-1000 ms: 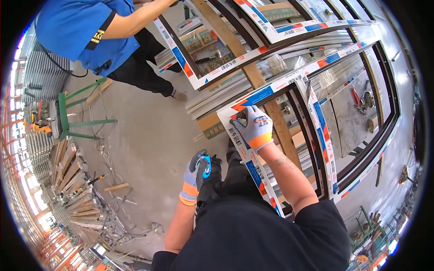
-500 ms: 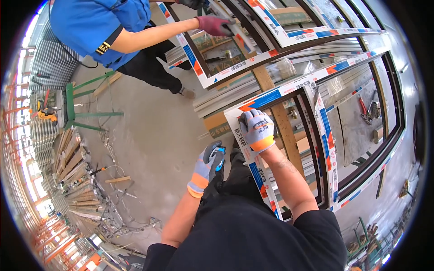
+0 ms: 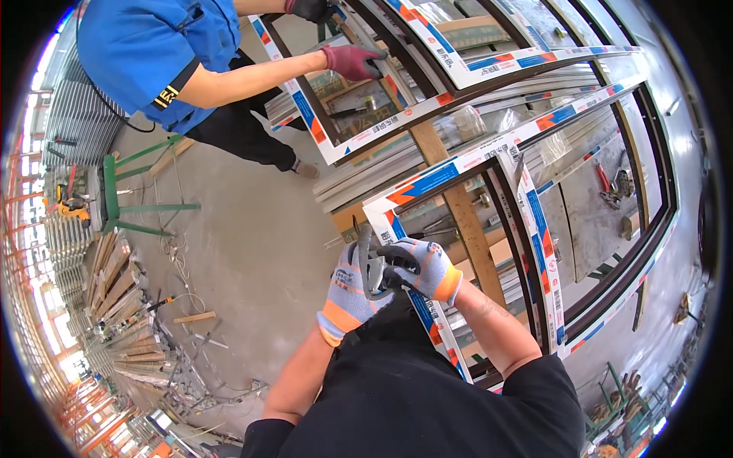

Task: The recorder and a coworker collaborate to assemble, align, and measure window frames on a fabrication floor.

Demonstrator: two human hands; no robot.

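My left hand, in a grey glove with an orange cuff, is closed around a small grey-and-dark object. Its kind is mostly hidden by the fingers. My right hand, gloved alike, meets it from the other side with bent fingers pressed on the same object. Both hands are in front of my body, over the near left edge of a dark window frame covered in white, blue and orange protective film. That frame lies flat, with a divider and open panes.
Across from me a person in a blue shirt works with gloved hands on another filmed frame. Wooden bars and metal profiles lie beneath. Red-handled pliers sit at right. A green stand and stacked wood strips are at left.
My right hand has left the frame's corner and come down to meet my left. My left hand has risen slightly; the blue part seen in it before no longer shows.
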